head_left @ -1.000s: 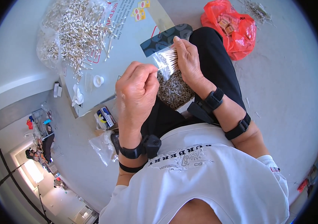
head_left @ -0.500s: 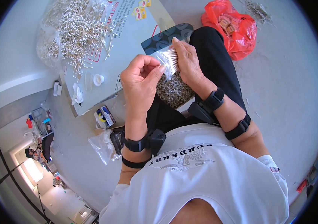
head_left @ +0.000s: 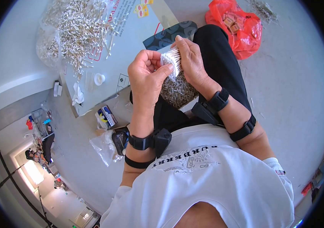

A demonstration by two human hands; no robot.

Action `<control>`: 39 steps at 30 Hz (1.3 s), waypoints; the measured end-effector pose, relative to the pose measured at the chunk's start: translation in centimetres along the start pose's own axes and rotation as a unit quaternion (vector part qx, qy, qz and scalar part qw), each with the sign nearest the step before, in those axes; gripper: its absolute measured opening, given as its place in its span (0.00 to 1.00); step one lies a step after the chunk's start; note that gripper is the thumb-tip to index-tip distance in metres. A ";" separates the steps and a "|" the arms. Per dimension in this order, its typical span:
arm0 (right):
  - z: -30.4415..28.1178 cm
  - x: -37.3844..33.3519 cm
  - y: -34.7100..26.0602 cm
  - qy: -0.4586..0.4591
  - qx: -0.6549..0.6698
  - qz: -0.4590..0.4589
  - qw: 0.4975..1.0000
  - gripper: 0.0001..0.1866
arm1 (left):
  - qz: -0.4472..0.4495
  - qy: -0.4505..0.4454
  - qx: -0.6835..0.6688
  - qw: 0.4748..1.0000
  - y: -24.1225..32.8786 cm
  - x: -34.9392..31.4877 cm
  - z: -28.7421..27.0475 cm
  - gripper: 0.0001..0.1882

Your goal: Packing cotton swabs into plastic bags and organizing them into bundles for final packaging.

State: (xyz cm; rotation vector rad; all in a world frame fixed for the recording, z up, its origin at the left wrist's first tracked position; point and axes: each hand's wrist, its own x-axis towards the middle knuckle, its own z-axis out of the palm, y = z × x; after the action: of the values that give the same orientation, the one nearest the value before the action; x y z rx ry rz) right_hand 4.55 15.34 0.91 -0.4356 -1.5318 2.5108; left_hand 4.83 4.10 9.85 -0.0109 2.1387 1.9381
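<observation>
Between my two hands is a small clear plastic bag of cotton swabs [head_left: 173,60], held above my lap. My left hand [head_left: 146,72] pinches the bag's left side between thumb and fingers, close to the white swab tips. The right hand [head_left: 193,62] grips the opposite side, thumb up along the swab sticks. Below the bag, an open box [head_left: 178,91] full of loose swabs rests between my legs; the hands and bag hide part of it. A dark patterned flap [head_left: 169,36] lies just beyond.
A big heap of swabs [head_left: 78,34] spills from a clear bag on the board at the left. Nearby are a white roll [head_left: 99,79] and crumpled tissue [head_left: 78,95]. A red plastic bag [head_left: 241,34] with small packs sits at far right; a small carton [head_left: 107,117] stands left.
My left hand has shifted slightly right and its thumb has moved further over the bag. The bag's left edge is now folded in against the swabs. My right hand keeps its hold.
</observation>
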 end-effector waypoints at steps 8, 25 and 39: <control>0.5 -0.3 0.0 0.004 0.162 0.156 0.974 0.20 | -0.006 -0.032 -0.070 0.997 0.0 -0.1 0.2 0.12; -2.0 1.7 0.2 -0.257 0.140 0.423 0.857 0.19 | 0.289 -0.161 0.210 0.920 0.1 2.5 -2.6 0.08; -2.7 3.2 -1.7 -0.212 -0.138 -0.011 0.967 0.16 | 0.269 0.069 0.148 0.949 -7.9 4.6 -4.4 0.04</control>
State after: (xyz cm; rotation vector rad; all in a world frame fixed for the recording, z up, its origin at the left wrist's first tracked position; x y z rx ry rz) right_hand 2.37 19.34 0.74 0.1021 -2.0365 2.4898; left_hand 0.95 -0.30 1.54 0.5646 2.7237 1.8822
